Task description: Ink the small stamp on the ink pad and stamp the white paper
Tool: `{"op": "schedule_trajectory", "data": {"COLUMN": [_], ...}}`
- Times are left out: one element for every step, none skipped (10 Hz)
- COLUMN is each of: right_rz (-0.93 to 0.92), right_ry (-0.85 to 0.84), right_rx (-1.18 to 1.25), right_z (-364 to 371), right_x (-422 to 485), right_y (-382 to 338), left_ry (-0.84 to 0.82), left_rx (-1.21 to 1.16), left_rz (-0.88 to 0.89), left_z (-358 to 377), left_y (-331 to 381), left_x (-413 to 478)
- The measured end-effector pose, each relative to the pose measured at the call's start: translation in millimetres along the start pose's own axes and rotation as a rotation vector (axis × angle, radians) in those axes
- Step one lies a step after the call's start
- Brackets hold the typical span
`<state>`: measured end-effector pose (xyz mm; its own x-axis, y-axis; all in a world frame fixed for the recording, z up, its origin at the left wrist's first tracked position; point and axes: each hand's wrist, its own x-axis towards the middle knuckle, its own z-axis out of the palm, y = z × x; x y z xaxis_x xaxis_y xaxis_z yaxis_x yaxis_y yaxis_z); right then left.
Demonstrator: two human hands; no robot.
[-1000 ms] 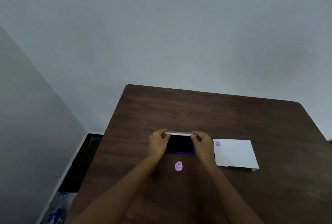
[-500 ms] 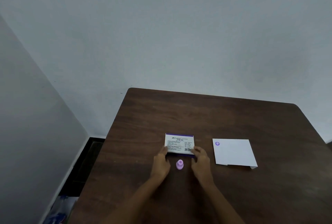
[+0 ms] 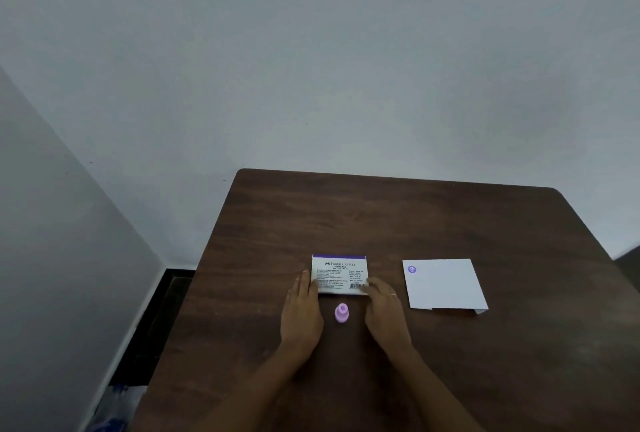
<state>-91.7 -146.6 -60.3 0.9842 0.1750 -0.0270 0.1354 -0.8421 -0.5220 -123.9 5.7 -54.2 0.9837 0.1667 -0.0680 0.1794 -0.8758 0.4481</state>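
The ink pad [image 3: 339, 272] lies shut on the brown table, its white printed lid facing up. A small pink stamp [image 3: 341, 312] stands upright just in front of it, between my two hands. My left hand [image 3: 302, 310] rests flat at the pad's left front corner, fingers extended. My right hand [image 3: 384, 308] lies at the pad's right front corner, fingertips touching the lid edge. Neither hand holds anything. The white paper [image 3: 445, 284] lies to the right, with one purple stamp mark [image 3: 411, 269] in its far left corner.
The dark wooden table [image 3: 398, 223] stands against a pale wall. Its left edge drops to a dark floor strip [image 3: 156, 320], and something blue and white [image 3: 117, 407] lies on the floor at the lower left.
One second ago both hands held the pad's lid raised over the dark ink surface. The lid has come down shut, and both hands have slid back to the pad's front corners.
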Motion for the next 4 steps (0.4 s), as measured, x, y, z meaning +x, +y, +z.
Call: {"op": "schedule_trajectory", "data": {"right_rz": [0.006, -0.080, -0.161, -0.178], "right_ry": [0.093, 0.179, 0.299, 0.437], "right_rx": [0.033, -0.115, -0.179, -0.172], "right_z": [-8, -21, -45, -69], "right_x": [3, 8, 22, 37], "right_y": [-4, -9, -19, -32], "left_ry": [0.067, 0.105, 0.207, 0.355], "left_rx": [-0.012, 0.062, 0.074, 0.098], "left_rz": [0.053, 0.149, 0.238, 0.376], "left_z": [-7, -22, -40, -59], "left_y": [7, 18, 41, 67], "left_x": [7, 21, 40, 50]}}
